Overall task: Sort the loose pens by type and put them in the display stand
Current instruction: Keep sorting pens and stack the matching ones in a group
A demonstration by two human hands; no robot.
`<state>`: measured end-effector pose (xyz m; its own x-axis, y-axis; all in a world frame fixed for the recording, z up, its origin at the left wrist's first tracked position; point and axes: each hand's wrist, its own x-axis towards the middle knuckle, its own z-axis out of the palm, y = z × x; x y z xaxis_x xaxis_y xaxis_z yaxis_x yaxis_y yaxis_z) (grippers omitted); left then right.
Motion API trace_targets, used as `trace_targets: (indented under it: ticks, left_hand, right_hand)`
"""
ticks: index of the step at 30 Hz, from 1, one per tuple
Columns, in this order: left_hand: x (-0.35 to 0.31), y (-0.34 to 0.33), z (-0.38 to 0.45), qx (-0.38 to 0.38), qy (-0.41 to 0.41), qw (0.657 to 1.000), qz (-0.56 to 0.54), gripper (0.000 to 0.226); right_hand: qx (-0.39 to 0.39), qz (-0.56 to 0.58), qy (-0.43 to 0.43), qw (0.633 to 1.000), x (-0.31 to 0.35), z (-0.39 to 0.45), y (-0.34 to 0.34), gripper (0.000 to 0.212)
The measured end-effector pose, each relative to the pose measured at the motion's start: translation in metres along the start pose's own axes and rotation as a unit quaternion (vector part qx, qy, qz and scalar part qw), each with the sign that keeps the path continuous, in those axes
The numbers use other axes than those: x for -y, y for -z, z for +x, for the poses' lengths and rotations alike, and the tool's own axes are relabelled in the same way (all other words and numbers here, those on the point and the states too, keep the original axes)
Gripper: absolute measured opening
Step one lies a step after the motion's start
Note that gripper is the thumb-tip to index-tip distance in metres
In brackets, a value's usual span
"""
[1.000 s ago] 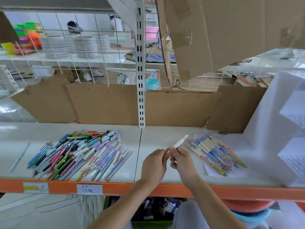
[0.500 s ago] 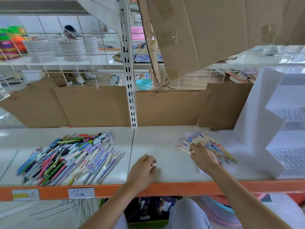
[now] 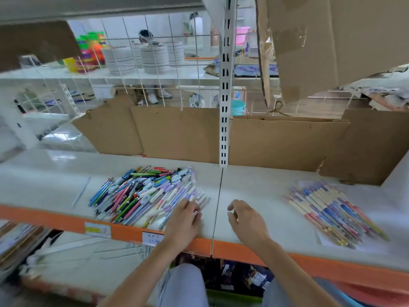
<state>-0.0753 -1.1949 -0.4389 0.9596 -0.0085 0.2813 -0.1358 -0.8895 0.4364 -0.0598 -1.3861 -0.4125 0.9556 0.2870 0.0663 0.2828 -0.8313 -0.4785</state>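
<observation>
White shelf [image 3: 254,196]: left hand [image 3: 183,220] grips a pen at the pile [image 3: 146,193]; right hand [image 3: 245,220], loosely curled, holds nothing beside it.

Two small paper tags sit on the orange front edge of the shelf [image 3: 66,222], and that's all the writing on offer. The left tag [image 3: 97,229] carries a yellow smear where any print is lost to blur, then a handwritten "3" in orange at its right end — that digit reads clean. The right tag [image 3: 152,238], white, partly behind the left wrist, shows two lines of dark handwriting; the lower line seems to begin "13" or "15", too blurred to settle, and the upper line can't be made out. Patterns on the pen barrels are too small to read as words.
</observation>
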Motion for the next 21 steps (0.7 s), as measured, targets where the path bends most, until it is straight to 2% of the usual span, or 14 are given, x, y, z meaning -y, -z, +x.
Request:
trace_targets:
  ticks: [4,7,11,15,19,21]
  left_hand:
    - [0.034,0.019,-0.002,-0.062,0.037,0.996,0.042,0.01]
    - [0.06,0.033,-0.001,-0.09,0.093,0.989,0.069,0.013]
    - [0.075,0.042,0.005,-0.027,0.163,0.982,0.09,0.026]
    - [0.073,0.044,0.014,0.029,0.189,0.978,0.08,0.023]
    - [0.075,0.038,0.017,0.055,0.198,0.977,0.06,0.042]
    - [0.072,0.035,0.014,0.057,0.2,0.977,0.054,0.035]
  right_hand:
    - [0.036,0.0,-0.022,0.999,0.01,0.004,-0.023,0.024]
    - [0.019,0.057,-0.046,0.997,0.002,0.004,-0.024,0.021]
    - [0.004,0.091,-0.069,0.993,0.0,0.005,-0.024,0.018]
    - [0.006,0.103,-0.073,0.992,0.002,0.004,-0.022,0.017]
    - [0.008,0.113,-0.073,0.991,0.003,0.002,-0.021,0.016]
    - [0.006,0.111,-0.072,0.991,0.004,0.001,-0.021,0.016]
